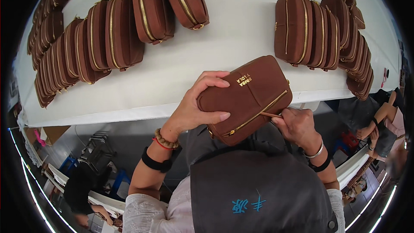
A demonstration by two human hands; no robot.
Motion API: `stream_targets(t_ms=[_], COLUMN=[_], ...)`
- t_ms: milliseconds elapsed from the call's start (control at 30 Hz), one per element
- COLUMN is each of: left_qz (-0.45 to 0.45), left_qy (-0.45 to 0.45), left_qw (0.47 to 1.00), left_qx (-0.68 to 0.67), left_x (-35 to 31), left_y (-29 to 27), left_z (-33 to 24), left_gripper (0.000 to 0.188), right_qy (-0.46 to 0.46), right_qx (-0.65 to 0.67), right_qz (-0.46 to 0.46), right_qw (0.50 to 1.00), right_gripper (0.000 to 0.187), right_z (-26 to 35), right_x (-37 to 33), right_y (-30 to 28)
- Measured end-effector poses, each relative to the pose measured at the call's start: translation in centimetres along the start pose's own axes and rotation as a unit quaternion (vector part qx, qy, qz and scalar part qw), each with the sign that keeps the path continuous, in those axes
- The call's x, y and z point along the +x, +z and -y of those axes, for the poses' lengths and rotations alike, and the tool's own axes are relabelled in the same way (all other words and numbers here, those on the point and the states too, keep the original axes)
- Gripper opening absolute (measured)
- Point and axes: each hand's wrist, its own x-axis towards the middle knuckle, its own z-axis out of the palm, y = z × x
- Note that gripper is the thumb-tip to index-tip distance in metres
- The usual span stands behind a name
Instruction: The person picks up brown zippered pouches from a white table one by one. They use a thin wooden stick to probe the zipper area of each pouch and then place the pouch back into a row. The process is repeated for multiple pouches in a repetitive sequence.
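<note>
Brown, smooth and leather-looking, the small bag [241,99] is tilted in my hands at the near edge of the white table [233,47], above my lap, in the head view; whether any of it rests on the tabletop I cannot tell. My left hand [189,105] is clamped round its rounded left end, thumb and forefinger spread on the front face, the other fingers largely hidden. My right hand [297,126] has thumb and fingers pinched together on a thin brown stick [271,115], its tip at the slanted gold zip [249,121]. As I judge it, that tip could skid and scratch the face beside the teeth if I push too hard or too steeply; a slack left hold could let the bag twist, and my thumb bearing down could crease the panel. On the tabletop stand crowded rows of similar bags, a left row [125,32] and a right row [291,30], zips showing. Below the edge I see grey floor [133,131], a metal frame [97,149] and a person in black [79,190] to my left, a co-worker [388,116] to my right, and bright light strips at the outer rim.
</note>
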Motion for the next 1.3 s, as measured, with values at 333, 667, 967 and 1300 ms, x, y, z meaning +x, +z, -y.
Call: stream_targets(t_ms=[333, 667, 967, 1300], left_qz=[-0.031, 0.010, 0.052, 0.098], left_qy=[-0.041, -0.074, -0.146, -0.143], left_qw=[0.998, 0.996, 0.987, 0.985], left_qx=[-0.044, -0.056, -0.047, -0.017], left_x=[0.0, 0.1, 1.5, 2.2], left_y=[0.0, -0.3, -0.7, -0.4], left_z=[-0.8, -2.1, -3.6, -4.3], left_gripper=[0.029, 0.048, 0.041, 0.044], right_qy=[0.072, 0.181, 0.151, 0.001], right_qx=[0.063, 0.148, 0.135, -0.004], right_qz=[-0.002, -0.037, -0.013, 0.005], right_qw=[0.995, 0.971, 0.979, 1.000], right_gripper=[0.038, 0.040, 0.041, 0.039], right_z=[-2.2, 0.0, 1.3, 0.5], right_x=[-3.4, -4.2, -2.9, -1.0], right_y=[-0.4, 1.3, 0.4, -0.6])
